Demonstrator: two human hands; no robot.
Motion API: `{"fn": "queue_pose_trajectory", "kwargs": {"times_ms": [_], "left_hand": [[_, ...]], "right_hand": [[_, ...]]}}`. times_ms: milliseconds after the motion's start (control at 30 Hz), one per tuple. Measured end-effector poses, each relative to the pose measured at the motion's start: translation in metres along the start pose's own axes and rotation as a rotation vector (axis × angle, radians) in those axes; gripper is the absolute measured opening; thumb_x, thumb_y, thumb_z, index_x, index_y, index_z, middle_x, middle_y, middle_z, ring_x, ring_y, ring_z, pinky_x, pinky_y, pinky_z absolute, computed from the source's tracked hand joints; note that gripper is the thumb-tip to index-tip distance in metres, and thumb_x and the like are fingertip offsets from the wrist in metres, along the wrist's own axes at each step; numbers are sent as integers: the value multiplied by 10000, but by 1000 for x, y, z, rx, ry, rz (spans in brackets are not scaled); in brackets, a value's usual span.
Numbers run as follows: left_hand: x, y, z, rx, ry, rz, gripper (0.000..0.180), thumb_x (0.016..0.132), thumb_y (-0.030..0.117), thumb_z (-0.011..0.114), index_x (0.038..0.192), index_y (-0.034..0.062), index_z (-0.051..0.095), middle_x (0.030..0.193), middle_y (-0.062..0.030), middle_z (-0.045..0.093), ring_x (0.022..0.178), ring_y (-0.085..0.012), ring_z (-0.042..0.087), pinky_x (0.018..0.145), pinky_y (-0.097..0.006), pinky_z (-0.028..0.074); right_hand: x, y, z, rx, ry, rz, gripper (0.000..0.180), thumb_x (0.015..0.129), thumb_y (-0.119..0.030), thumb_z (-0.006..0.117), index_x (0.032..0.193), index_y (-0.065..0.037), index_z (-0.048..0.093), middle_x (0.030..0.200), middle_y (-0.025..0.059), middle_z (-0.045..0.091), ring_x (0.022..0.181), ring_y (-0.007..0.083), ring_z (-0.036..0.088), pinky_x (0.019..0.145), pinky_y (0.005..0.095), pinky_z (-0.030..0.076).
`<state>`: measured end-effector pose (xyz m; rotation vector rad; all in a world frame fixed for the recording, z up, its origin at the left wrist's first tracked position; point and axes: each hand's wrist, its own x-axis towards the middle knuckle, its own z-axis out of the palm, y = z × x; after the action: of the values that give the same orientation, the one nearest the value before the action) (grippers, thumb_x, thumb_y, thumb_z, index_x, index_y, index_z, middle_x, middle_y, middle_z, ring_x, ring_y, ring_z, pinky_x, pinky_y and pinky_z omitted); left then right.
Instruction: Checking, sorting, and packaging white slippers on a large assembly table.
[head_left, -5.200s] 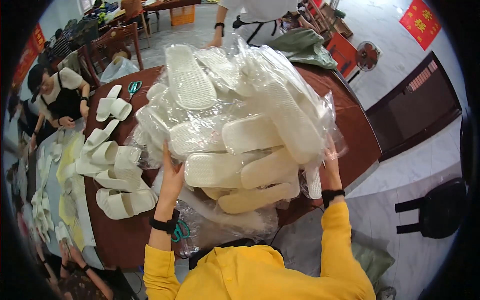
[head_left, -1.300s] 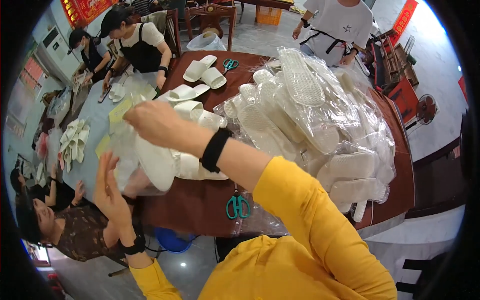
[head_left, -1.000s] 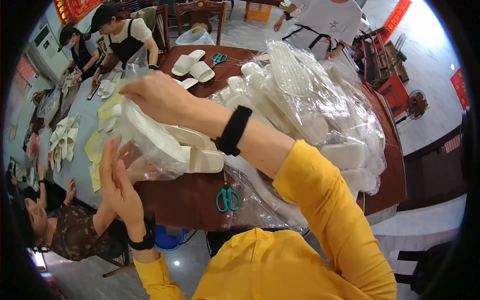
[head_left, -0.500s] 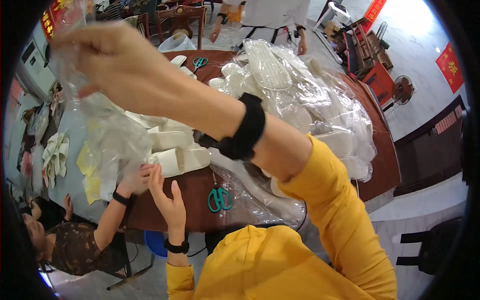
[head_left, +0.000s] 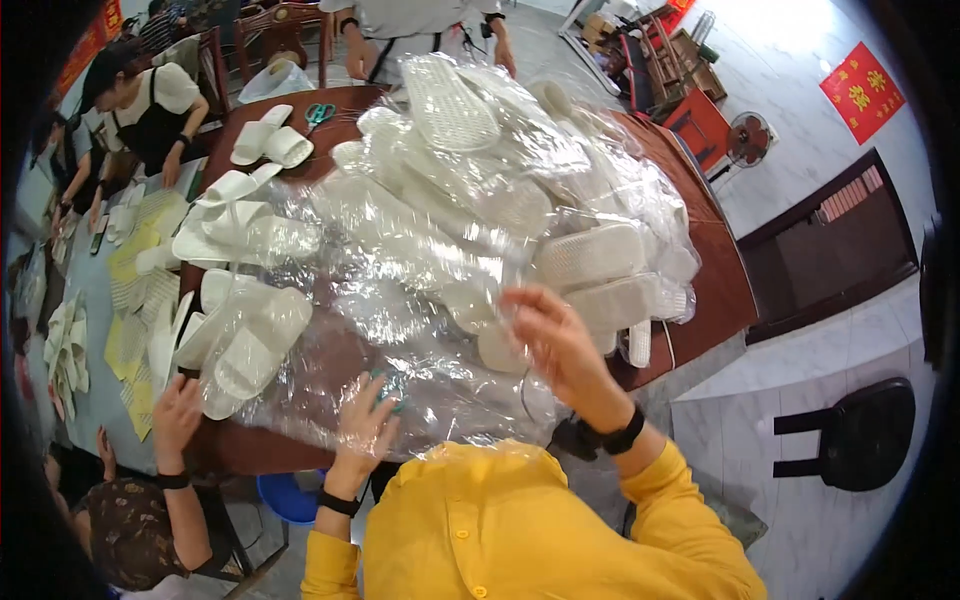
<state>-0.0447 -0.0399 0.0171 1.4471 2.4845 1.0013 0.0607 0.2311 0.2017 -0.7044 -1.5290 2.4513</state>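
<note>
A crinkled clear plastic sheet point(head_left: 400, 330) lies across the brown table. My left hand point(head_left: 362, 425) rests on its near part, fingers stretched and spread. Under the film beside those fingers are green-handled scissors point(head_left: 388, 388), partly hidden. Farther right, my right hand point(head_left: 560, 345) has curled fingers pinching the film, slightly blurred, in front of a large heap of white slippers in clear plastic point(head_left: 590, 255). Left of my left hand, pairs of white slippers point(head_left: 265, 340) lie partly under the film. A co-worker's hand point(head_left: 178, 410) is close to them.
Another pair of white slippers point(head_left: 270, 138) and a second pair of green scissors point(head_left: 320, 113) lie at the far left. Yellow sheets point(head_left: 130, 330) cover part of a grey table. One person stands beyond the heap. A black stool point(head_left: 868, 435) is at the right.
My right hand has swung from the upper left down to the right, drawing the plastic across the table. My left hand has moved slightly right, onto the film. The near scissors are now covered.
</note>
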Motion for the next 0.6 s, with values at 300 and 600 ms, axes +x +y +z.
{"fn": "queue_pose_trajectory", "kwargs": {"times_ms": [300,600], "left_hand": [[3,7,55,202,-460,85,816,740,401,762,1462,218,427,1536,-168,312,1438,-396,231,1166,-577,185],[16,-2,-1,72,-264,-20,424,839,152,635,1247,42,601,1394,-207,492,1335,-415,397,1131,-499,276]], "right_hand": [[-54,157,-105,-367,-228,204,645,888,31,528,1494,-125,375,1526,54,390,927,162,624,820,282,498],[-52,196,-106,-1296,-30,-238,708,791,70,540,1454,-140,404,1514,120,382,952,407,634,779,458,548]]}}
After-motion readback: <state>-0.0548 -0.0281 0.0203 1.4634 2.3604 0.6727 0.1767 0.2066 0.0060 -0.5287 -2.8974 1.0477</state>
